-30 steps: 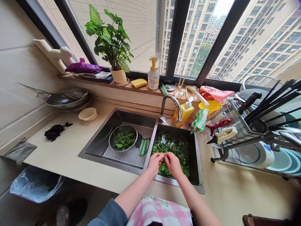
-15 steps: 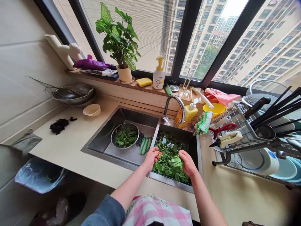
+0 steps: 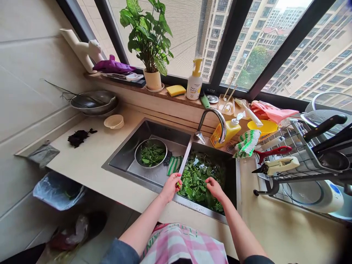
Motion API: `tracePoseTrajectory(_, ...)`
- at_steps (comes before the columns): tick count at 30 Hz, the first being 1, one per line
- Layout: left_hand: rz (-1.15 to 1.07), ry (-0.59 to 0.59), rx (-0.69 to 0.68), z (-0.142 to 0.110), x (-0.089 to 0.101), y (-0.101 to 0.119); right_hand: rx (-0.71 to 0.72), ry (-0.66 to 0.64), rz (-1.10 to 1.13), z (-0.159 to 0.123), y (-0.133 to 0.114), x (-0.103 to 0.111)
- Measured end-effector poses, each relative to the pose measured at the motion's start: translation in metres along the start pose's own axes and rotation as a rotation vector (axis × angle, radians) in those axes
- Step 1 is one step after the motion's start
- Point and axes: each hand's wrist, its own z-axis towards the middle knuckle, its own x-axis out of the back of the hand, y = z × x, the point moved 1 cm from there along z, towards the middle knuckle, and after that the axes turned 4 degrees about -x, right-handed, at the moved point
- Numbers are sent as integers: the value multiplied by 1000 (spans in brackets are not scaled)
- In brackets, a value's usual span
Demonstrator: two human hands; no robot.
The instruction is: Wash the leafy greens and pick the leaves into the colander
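Note:
Leafy greens (image 3: 196, 179) float in water in the right sink basin. Above the basin's left rim, my left hand (image 3: 171, 187) is closed in a pinch, with a small bit of green stem (image 3: 178, 184) showing at its fingertips. My right hand (image 3: 216, 189) hovers low over the greens, fingers pinched together; whatever is between them is hidden or blurred. In the left basin, a round metal strainer bowl (image 3: 136, 159) contains more green leaves (image 3: 152, 154). Beside the bowl lies a green-and-white striped cloth (image 3: 174, 165).
A chrome faucet (image 3: 213, 112) arches over the right basin, next to a yellow soap bottle (image 3: 225, 132). On the right stands a dish rack (image 3: 277, 178) with a knife (image 3: 326, 127) and scissors (image 3: 277, 167). A plastic-lined bin (image 3: 52, 192) hangs below the counter's left edge.
The light green leaf once visible in my right hand no longer shows, and that hand has moved slightly left. The view has shifted, so the scene sits somewhat further right.

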Motion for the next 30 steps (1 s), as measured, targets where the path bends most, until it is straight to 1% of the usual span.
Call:
tracePoseTrajectory(2, 33, -8, 14, -7, 4, -1, 46, -21, -252, 10, 7, -20)
tracePoseTrajectory(4, 76, -17, 29, -13, 7, -2, 70, -10, -407, 17, 10, -37)
tracePoseTrajectory(6, 119, -35, 48, -16, 8, -4, 72, 9, -462, 22, 11, -49)
tracePoseTrajectory(8, 166, -67, 55, -15, 8, -6, 72, 7, -461, 26, 10, -53)
tracePoseTrajectory(11, 272, -144, 14, -5, 1, -9, 81, -27, -425, 28, 3, -47)
tracePoseTrajectory(13, 367, -182, -36, 6, -8, -10, 106, -93, -369, 26, -7, -37)
tracePoseTrajectory(17, 567, -245, -203, 27, -32, -10, 195, -285, -191, 10, -41, -17)
tracePoseTrajectory(19, 662, -283, -249, 32, -43, -9, 220, -294, -179, 1, -58, -11)
tracePoseTrajectory(21, 718, -287, -248, 34, -49, -7, 233, -249, -202, -7, -71, -9)
tracePoseTrajectory(24, 708, -270, -185, 33, -50, -3, 225, -196, -209, -14, -82, -11)
tracePoseTrajectory(27, 617, -275, -100, 32, -45, 1, 224, -204, -140, -19, -86, -16)
tracePoseTrajectory(30, 498, -248, -83, 32, -40, 3, 248, -220, -88, -23, -89, -21)
